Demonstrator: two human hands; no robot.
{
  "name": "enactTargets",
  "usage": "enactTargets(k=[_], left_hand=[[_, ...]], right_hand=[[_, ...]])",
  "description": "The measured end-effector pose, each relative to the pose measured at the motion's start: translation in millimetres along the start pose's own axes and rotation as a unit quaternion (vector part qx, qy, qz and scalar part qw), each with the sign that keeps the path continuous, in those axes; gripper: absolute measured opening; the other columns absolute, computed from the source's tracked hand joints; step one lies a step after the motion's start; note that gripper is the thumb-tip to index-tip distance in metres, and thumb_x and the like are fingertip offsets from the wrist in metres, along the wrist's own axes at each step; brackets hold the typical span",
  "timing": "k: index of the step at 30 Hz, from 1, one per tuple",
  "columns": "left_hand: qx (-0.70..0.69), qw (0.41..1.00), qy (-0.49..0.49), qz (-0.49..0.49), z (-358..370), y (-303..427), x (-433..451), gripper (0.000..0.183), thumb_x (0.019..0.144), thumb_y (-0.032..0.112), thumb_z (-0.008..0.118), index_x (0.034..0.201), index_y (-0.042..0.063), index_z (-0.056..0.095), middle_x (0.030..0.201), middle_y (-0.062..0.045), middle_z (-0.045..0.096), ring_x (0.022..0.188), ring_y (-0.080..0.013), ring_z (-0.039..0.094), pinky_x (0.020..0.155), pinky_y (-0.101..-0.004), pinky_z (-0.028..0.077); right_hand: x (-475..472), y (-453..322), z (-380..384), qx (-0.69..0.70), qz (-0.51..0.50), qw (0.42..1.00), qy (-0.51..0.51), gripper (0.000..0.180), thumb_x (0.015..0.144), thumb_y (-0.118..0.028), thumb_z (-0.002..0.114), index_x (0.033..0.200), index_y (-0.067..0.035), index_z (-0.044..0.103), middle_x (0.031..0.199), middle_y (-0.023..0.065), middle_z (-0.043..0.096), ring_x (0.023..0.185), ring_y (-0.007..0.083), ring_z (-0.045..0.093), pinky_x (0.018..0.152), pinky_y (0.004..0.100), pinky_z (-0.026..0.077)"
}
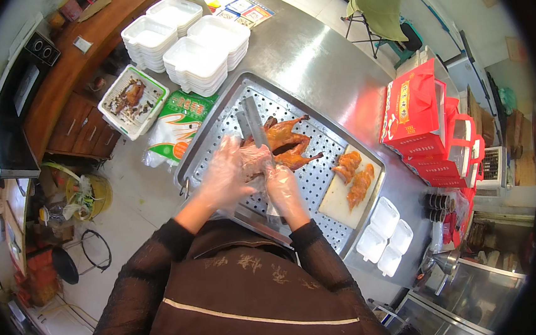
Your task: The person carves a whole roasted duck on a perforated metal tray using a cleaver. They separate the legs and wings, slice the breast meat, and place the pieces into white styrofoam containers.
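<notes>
A browned roast duck [289,142] lies on a perforated metal tray [314,180], its legs pointing right. My right hand [284,190], in a clear plastic glove, grips a long-bladed knife [256,121] whose blade crosses the bird. My left hand [225,175], gloved too and slightly blurred, rests at the left side of the pale, exposed meat [254,160]; whether its fingers hold the meat cannot be told. Another metal blade [243,124] shows just left of the knife. Cut browned pieces [360,186] lie on a white board [337,204] at the tray's right end.
Stacked white foam boxes [198,59] stand behind the tray. A white tub of scraps [133,102] and a glove packet [175,127] are at the left. Red gift boxes [416,127] stand at the right edge, with open foam boxes [384,238] nearer me.
</notes>
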State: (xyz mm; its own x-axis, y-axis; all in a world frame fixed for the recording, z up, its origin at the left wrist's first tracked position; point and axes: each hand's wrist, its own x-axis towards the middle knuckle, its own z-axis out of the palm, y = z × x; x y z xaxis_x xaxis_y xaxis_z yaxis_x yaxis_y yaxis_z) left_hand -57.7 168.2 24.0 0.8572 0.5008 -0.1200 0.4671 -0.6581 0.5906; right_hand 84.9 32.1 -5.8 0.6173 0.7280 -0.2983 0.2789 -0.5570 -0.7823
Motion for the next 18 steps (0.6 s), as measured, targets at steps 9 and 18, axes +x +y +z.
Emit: enactTargets(k=[9, 18], left_hand=[[-0.227, 0.947, 0.204, -0.101, 87, -35, -22, 0.11, 0.08, 0.013, 0.082, 0.161, -0.009, 0.01, 0.142, -0.028, 0.054, 0.13, -0.0399, 0.059, 0.109, -0.0428, 0.048], [-0.202, 0.954, 0.169, -0.144, 73, -16, -24, 0.108, 0.08, 0.024, 0.084, 0.158, -0.012, 0.018, 0.153, -0.036, 0.042, 0.137, -0.049, 0.05, 0.113, -0.0475, 0.045]], right_hand=[[-62, 15, 1, -0.045, -0.037, 0.997, -0.042, 0.049, 0.11, -0.037, 0.046, 0.088, 0.004, 0.062, 0.072, 0.0197, 0.065, 0.069, 0.0372, 0.066, 0.065, 0.0513, 0.048], [-44, 6, -1, 0.155, 0.098, 0.972, -0.148, 0.051, 0.107, -0.05, 0.056, 0.084, -0.005, 0.063, 0.062, 0.0038, 0.061, 0.051, 0.0148, 0.057, 0.049, 0.0337, 0.045]])
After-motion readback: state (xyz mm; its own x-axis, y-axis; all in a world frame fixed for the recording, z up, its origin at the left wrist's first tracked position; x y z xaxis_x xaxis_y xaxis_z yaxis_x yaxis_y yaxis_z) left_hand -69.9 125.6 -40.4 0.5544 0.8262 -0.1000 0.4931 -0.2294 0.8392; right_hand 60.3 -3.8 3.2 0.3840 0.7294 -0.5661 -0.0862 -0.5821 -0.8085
